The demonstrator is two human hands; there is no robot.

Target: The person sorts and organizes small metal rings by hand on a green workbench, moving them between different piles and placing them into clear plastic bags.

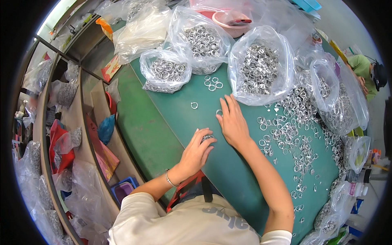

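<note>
My left hand (197,150) is over the green table's near edge, its fingers curled around several silver metal rings (208,138) that show between fingers and thumb. A metal bracelet circles that wrist. My right hand (234,124) reaches out over the table with its fingers extended. One silver ring (219,112) lies between its thumb and index finger; whether they touch it I cannot tell. Farther left, a single ring (194,105) rests alone, and a small group of rings (212,83) lies beyond my fingertips.
Clear plastic bags full of rings (261,67) stand along the far side. Loose rings (288,132) spread over the green table (253,183) to the right. Shelves (77,134) with bagged goods line the left. A person in green (361,69) is at the far right.
</note>
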